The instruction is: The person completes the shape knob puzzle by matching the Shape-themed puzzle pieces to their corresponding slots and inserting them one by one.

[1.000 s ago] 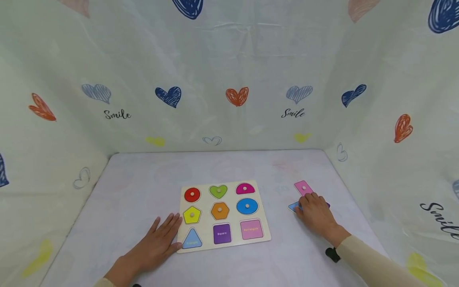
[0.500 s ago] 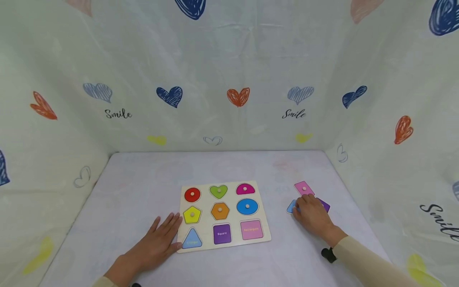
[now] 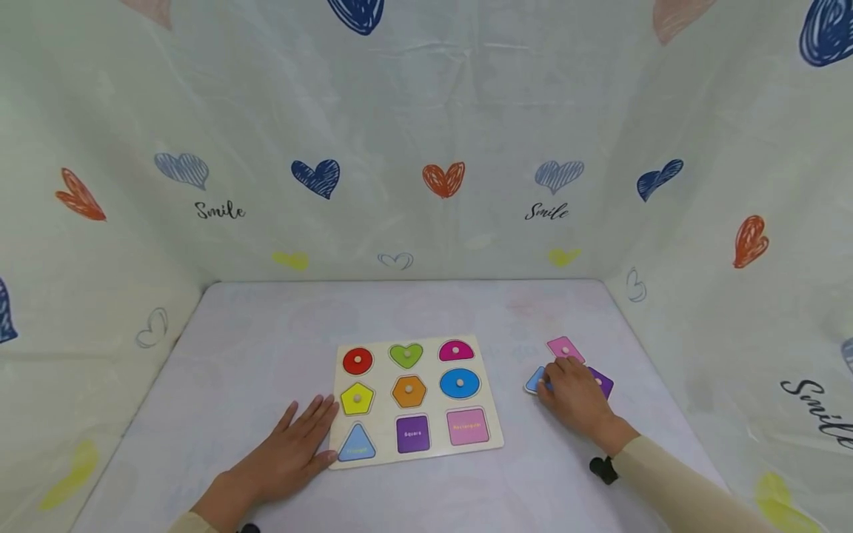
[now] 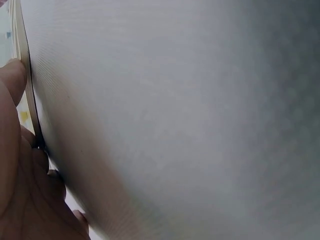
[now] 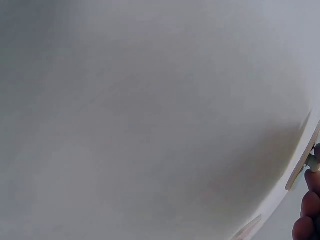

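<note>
My right hand pinches the small knob of a blue triangle puzzle piece at the right of the table; fingers hide part of the piece. In the right wrist view its pale edge shows close over the white tabletop. My left hand lies with fingers extended, its fingertips and thumb at the left edge of a wooden shape-puzzle board. Along the board's front row are a blue triangle recess, a purple square recess and a pink rectangle recess.
Just beyond the right hand lies a pink rectangle piece. A purple square piece is partly behind that hand. Several knobbed shapes, such as the red circle, sit in the board. A heart-printed curtain surrounds the table.
My right hand has shifted a little to the left with the blue triangle piece, and more of the purple square piece shows. The left hand and the board stay in place.
</note>
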The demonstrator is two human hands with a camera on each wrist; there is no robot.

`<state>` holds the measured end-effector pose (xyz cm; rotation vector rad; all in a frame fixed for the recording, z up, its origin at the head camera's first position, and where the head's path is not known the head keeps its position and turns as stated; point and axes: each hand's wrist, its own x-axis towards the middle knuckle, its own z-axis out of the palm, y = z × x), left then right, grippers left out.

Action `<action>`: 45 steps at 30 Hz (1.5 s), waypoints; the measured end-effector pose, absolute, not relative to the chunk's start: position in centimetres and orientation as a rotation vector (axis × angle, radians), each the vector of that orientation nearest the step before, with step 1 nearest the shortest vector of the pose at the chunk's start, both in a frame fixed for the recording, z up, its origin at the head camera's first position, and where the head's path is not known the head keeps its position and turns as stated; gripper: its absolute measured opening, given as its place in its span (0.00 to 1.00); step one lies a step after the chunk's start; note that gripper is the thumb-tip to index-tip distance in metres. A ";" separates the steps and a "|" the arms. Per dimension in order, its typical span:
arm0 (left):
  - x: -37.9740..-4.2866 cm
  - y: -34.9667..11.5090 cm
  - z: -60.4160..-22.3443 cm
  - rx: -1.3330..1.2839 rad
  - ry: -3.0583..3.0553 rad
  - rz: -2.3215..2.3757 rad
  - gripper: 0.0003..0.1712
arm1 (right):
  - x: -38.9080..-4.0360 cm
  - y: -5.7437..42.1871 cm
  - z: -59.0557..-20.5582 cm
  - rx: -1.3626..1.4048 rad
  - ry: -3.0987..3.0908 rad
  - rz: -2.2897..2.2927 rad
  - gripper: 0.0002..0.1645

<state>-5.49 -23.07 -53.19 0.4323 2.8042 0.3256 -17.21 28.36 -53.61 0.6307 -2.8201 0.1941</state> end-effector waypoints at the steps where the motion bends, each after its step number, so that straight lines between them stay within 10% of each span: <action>1: -5.5 -23.1 -53.2 0.436 2.808 0.321 0.50 | -17.2 28.1 -53.5 0.637 -2.811 0.188 0.09; 45: -5.5 -23.2 -52.9 0.438 2.777 0.359 0.57 | -15.8 9.4 -51.1 1.072 -2.494 0.055 0.12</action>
